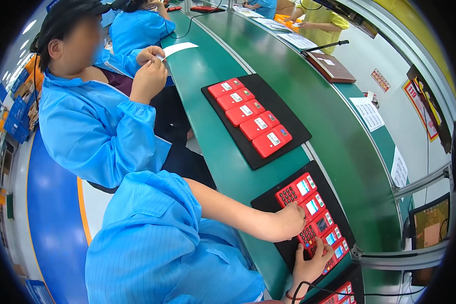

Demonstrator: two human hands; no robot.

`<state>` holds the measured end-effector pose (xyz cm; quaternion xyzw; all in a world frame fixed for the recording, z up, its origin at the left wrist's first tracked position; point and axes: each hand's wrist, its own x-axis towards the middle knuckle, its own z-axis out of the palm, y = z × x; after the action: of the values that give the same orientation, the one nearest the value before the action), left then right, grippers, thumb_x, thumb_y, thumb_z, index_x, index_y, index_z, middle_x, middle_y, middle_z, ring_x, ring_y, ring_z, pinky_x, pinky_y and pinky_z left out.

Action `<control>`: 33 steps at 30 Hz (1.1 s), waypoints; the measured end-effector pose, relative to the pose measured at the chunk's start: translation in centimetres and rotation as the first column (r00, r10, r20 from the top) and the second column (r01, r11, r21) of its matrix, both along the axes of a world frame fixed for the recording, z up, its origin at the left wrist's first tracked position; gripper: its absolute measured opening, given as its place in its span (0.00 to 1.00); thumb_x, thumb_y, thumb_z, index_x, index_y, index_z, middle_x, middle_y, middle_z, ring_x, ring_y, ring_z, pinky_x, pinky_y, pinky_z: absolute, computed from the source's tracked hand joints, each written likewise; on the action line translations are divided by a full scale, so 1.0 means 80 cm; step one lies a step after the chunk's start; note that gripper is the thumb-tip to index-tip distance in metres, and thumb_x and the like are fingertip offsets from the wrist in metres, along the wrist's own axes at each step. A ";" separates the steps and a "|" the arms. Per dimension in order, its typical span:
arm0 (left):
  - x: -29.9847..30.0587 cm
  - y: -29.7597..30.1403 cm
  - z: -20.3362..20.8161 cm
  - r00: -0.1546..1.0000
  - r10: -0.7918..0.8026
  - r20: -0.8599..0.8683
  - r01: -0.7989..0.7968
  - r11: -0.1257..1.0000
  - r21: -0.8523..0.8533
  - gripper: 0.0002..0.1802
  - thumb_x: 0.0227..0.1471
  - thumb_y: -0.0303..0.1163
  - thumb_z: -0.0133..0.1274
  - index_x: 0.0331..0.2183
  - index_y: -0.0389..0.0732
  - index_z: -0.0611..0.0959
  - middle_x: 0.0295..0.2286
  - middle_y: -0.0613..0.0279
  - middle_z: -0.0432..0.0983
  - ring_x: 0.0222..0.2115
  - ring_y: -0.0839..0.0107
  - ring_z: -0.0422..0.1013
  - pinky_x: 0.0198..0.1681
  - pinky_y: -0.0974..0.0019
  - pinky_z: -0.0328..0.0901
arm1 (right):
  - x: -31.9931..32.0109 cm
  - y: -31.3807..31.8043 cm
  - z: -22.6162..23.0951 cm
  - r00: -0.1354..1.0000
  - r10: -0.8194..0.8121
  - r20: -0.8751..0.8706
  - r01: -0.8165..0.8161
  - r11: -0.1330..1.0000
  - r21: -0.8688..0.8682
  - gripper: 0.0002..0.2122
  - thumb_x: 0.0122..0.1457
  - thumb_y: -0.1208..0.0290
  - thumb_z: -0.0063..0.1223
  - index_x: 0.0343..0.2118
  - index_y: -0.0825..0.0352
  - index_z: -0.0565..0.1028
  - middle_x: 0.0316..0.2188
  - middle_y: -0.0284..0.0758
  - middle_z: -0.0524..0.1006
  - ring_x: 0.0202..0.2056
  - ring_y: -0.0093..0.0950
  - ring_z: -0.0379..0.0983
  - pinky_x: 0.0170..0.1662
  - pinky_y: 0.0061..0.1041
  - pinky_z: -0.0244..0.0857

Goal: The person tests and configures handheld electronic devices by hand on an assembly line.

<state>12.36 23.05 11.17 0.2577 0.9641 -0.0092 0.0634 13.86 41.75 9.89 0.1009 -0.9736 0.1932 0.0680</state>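
Observation:
A black tray (266, 201) on the green bench holds a row of several red keypad devices (303, 188), face up with small screens. My left hand (289, 221) reaches in from a blue sleeve. Its fingers are curled on the near edge of a middle red device (315, 230). My right hand (311, 264) comes up from the lower edge with a band on its wrist. Its fingers are spread and rest on the lower end of the same row, touching the red devices there.
A second black tray (290, 117) farther along carries several red devices (253, 121) lying face down. A co-worker in a blue gown (93, 126) sits at my left, holding a small white piece. A green conveyor belt (309, 106), papers (369, 112) and a brown box (332, 66) lie beyond.

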 end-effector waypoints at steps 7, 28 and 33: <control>-0.007 0.001 0.008 1.000 0.009 0.026 -0.011 0.995 0.098 0.36 0.44 0.49 0.61 0.49 0.34 0.76 0.37 0.41 0.75 0.45 0.47 0.71 0.47 0.54 0.65 | 0.005 0.009 -0.013 0.995 0.022 -0.100 -0.036 0.990 -0.139 0.23 0.46 0.71 0.66 0.48 0.64 0.75 0.49 0.45 0.66 0.51 0.43 0.68 0.52 0.37 0.66; 0.005 -0.022 0.024 0.999 0.021 -0.027 -0.020 0.999 0.043 0.34 0.49 0.46 0.60 0.56 0.46 0.72 0.41 0.41 0.68 0.27 0.57 0.73 0.33 0.61 0.70 | 0.021 0.056 -0.013 0.978 -0.114 -0.177 0.095 0.989 -0.110 0.20 0.45 0.69 0.67 0.44 0.59 0.78 0.50 0.45 0.65 0.55 0.48 0.60 0.56 0.43 0.60; 0.010 -0.029 0.015 0.996 0.012 -0.087 -0.007 0.998 0.064 0.35 0.49 0.45 0.60 0.57 0.46 0.71 0.43 0.39 0.67 0.29 0.54 0.73 0.35 0.60 0.70 | 0.028 0.061 -0.020 0.962 -0.135 -0.238 0.115 0.989 -0.098 0.25 0.46 0.71 0.66 0.50 0.62 0.73 0.53 0.46 0.64 0.57 0.48 0.59 0.57 0.43 0.58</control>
<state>13.16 20.71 12.35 0.2543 0.9670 0.0104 0.0129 16.07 46.65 8.28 0.0593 -0.9533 0.2151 0.2034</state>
